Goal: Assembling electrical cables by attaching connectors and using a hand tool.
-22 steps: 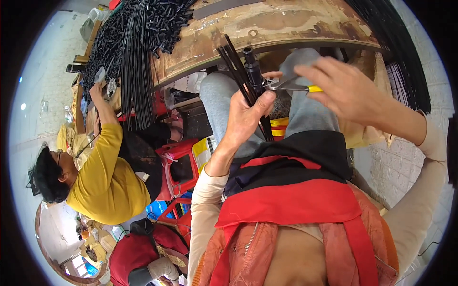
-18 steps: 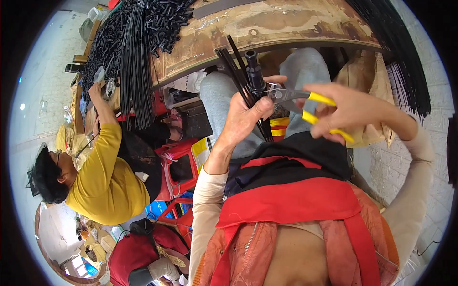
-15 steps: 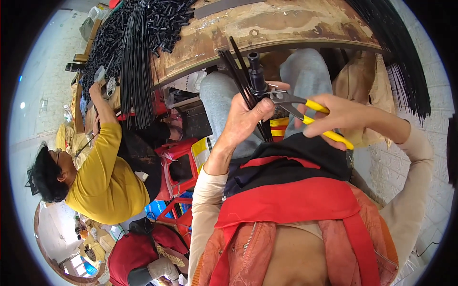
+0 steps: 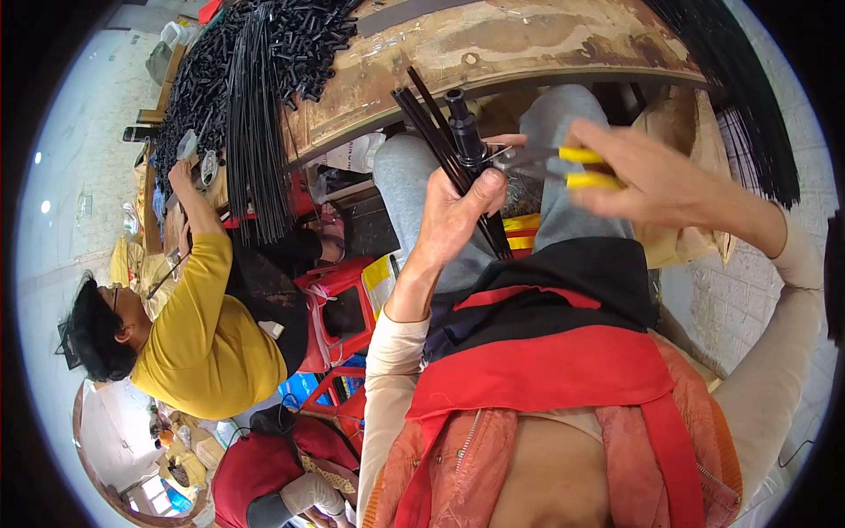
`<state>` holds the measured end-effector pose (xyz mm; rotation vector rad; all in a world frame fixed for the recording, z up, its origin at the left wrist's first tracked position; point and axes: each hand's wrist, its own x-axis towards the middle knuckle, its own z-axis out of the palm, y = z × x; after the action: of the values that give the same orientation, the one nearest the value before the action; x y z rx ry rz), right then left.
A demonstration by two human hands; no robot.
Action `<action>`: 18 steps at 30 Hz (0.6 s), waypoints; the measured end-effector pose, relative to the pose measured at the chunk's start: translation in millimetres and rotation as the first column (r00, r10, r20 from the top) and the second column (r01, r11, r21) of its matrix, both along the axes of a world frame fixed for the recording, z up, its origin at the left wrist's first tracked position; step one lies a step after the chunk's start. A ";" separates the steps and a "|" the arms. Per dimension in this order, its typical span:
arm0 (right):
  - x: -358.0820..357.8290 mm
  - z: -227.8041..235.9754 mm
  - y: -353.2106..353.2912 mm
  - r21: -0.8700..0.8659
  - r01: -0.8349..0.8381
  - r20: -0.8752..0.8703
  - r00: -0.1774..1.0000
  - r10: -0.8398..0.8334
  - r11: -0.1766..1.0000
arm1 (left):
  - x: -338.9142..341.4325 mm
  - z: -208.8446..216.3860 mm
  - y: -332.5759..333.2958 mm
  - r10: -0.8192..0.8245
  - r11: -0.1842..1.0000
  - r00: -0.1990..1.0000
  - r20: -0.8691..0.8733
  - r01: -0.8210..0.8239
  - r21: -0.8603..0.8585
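My left hand [image 4: 462, 207] is wrapped round a bundle of thin black rods [image 4: 433, 132] and a black stepped tubular fitting [image 4: 465, 128]. The fitting stands upright, tilted slightly left, with the thumb pressed across its lower part. To its right, my right hand [image 4: 647, 174] grips pliers by their yellow handles [image 4: 585, 180]. Motion smears the pliers and the fingers round them. The grey jaws point left and reach a small metal bit [image 4: 502, 160] beside the fitting; whether they clamp it I cannot tell.
A worn wooden table [image 4: 519, 44] spans the far side, with a heap of short black tubes [image 4: 304, 44] and long black rods [image 4: 255, 132] hanging over its edge. More rods [image 4: 748, 97] hang at right. A person in yellow [image 4: 202, 334] works at left, near a red stool [image 4: 339, 308].
My right hand has swung up and slightly right, turning the pliers, whose handles now sit higher. The left hand keeps its hold on the rods and fitting, and the fitting leans a little more left.
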<state>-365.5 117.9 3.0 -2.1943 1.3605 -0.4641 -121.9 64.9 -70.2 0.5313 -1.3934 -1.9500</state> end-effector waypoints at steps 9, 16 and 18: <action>19.9 -11.9 7.4 0.589 -0.050 0.391 0.891 -0.230 0.807 | 5.1 -0.6 -2.8 0.007 1.000 1.000 0.023 -0.007 -0.007; 30.1 -44.1 25.6 0.632 -0.069 0.593 0.684 -0.425 0.772 | 3.4 1.3 -3.9 -0.006 1.000 0.999 0.033 0.006 -0.008; 22.4 -24.2 17.2 0.695 -0.121 0.500 0.789 -0.356 0.709 | 2.2 0.3 -2.6 -0.008 1.000 0.999 0.044 0.009 -0.006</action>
<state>-343.1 135.0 -21.2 -1.1644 1.0642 -0.5276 -119.7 62.3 -69.8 0.5695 -1.4302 -1.9512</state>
